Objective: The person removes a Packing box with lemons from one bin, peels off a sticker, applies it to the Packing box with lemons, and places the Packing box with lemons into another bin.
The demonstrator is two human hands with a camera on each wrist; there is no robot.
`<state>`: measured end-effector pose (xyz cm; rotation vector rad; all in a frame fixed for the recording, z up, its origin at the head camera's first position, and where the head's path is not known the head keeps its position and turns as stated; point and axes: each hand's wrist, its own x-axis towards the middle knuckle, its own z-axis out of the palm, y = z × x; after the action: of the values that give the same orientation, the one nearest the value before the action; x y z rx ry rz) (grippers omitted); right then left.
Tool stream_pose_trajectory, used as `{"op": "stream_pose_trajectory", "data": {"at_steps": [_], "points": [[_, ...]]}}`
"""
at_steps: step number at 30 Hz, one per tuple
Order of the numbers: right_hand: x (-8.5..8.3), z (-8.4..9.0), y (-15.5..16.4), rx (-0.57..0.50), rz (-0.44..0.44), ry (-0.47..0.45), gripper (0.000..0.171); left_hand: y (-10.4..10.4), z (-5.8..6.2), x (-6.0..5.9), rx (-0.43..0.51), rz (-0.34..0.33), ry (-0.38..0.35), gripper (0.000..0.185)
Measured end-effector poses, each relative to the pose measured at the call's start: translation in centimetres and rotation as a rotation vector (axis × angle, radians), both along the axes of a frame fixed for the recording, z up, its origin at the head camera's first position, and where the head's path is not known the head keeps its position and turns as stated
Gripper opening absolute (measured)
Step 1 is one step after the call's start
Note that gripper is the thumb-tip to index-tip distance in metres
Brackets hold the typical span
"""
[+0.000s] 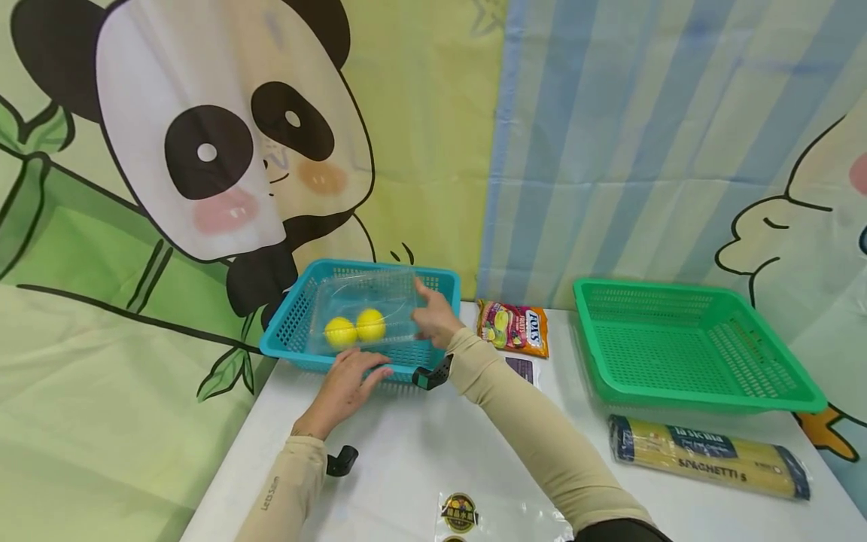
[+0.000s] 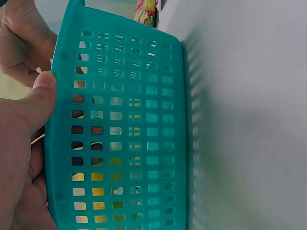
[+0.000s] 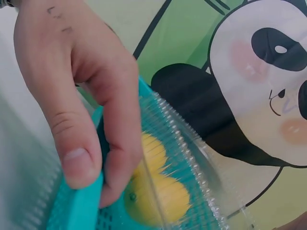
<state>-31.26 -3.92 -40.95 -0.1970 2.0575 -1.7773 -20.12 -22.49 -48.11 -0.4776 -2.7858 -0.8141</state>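
A teal basket (image 1: 301, 312) stands at the table's back left. Inside it, tilted, is a clear plastic container (image 1: 379, 293) with two yellow lemons (image 1: 355, 328) in it. My left hand (image 1: 347, 382) grips the basket's near rim, its thumb (image 2: 34, 101) lying on the perforated teal basket wall (image 2: 139, 134). My right hand (image 1: 433, 318) holds the container's right edge. In the right wrist view its fingers (image 3: 120, 139) curl against the clear plastic container (image 3: 192, 158) beside the lemons (image 3: 156, 191), with the thumb on the teal rim (image 3: 76, 208).
An empty green basket (image 1: 698, 346) sits at the back right, a spaghetti pack (image 1: 707, 455) in front of it. A candy bag (image 1: 512, 327) lies between the baskets. A clear labelled bag (image 1: 467, 516) lies at the near edge. Cartoon curtains hang behind.
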Motion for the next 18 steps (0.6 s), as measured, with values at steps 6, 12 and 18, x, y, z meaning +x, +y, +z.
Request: {"op": "stream_pose_trajectory", "data": {"at_steps": [6,12,18], "points": [[-0.1,1.3,0.9,0.013,-0.011,0.001,0.077,0.0,0.0,-0.1,0.008,-0.002,-0.012,0.032],[0.0,2.8,2.3,0.004,0.007,0.009,0.076,-0.1,0.0,0.0,0.014,0.001,-0.024,0.034],[0.6,4.7,4.0,-0.015,-0.025,-0.013,0.079,-0.1,-0.1,0.0,0.013,0.002,-0.012,0.032]]}}
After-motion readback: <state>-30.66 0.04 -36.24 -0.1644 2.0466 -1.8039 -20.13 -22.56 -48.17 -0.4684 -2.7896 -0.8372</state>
